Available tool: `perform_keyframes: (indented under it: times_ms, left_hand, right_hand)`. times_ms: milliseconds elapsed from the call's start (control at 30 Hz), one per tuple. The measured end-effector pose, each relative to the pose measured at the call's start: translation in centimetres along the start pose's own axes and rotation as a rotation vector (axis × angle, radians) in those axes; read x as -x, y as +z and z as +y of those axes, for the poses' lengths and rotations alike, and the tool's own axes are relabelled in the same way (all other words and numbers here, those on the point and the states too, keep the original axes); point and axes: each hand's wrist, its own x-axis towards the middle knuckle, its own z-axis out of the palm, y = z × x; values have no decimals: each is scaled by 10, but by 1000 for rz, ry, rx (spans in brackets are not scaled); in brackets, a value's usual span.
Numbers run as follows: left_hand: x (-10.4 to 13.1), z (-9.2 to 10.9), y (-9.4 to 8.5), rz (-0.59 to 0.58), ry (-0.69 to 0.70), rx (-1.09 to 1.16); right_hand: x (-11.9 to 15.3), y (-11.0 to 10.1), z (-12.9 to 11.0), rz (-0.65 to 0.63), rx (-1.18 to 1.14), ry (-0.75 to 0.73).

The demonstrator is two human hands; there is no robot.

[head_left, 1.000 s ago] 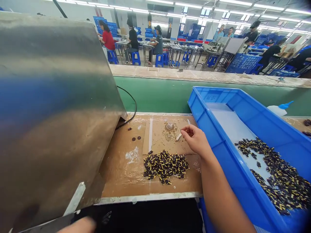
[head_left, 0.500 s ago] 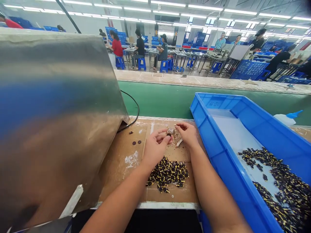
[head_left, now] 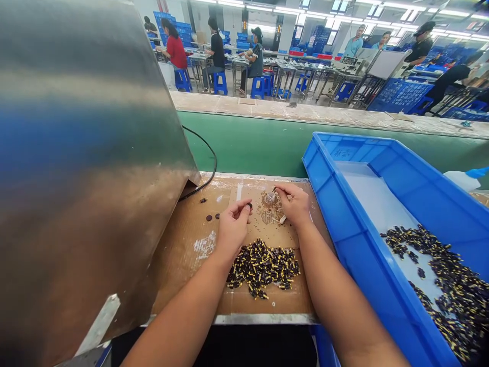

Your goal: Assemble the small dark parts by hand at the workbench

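Brown bench top (head_left: 175,275), loaded with small parts.
From its centre: cardboard sheet (head_left: 263,235), 1 o'clock; black-and-yellow pile (head_left: 263,270), 4–5 o'clock; tiny white ring (head_left: 273,304), 5 o'clock; white smear (head_left: 205,244), 9 o'clock; two dark discs (head_left: 209,217), 10 o'clock; loose dark part (head_left: 204,200) just beyond

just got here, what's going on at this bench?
A person is working with both bare hands. The left hand pinches a dark round disc; the right hand pinches a small dark piece, too small to make out, by a clear lump on the cardboard. A pile of black-and-yellow parts lies nearer the person, two loose discs lie to the left, and a blue bin on the right holds more such parts.
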Motion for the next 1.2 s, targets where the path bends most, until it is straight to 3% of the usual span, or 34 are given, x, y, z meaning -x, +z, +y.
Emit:
perform_keyframes:
  times_ms: [233, 1033, 1200]
  left_hand:
    - [-5, 5, -4, 54, 24, 36]
    - [-2, 7, -1, 59, 30, 16]
    - [-2, 7, -2, 61, 27, 28]
  right_hand:
    - [1, 4, 0, -39, 57, -70]
    - [1, 6, 1, -23, 75, -119]
    - [0, -1, -13, 51, 73, -149]
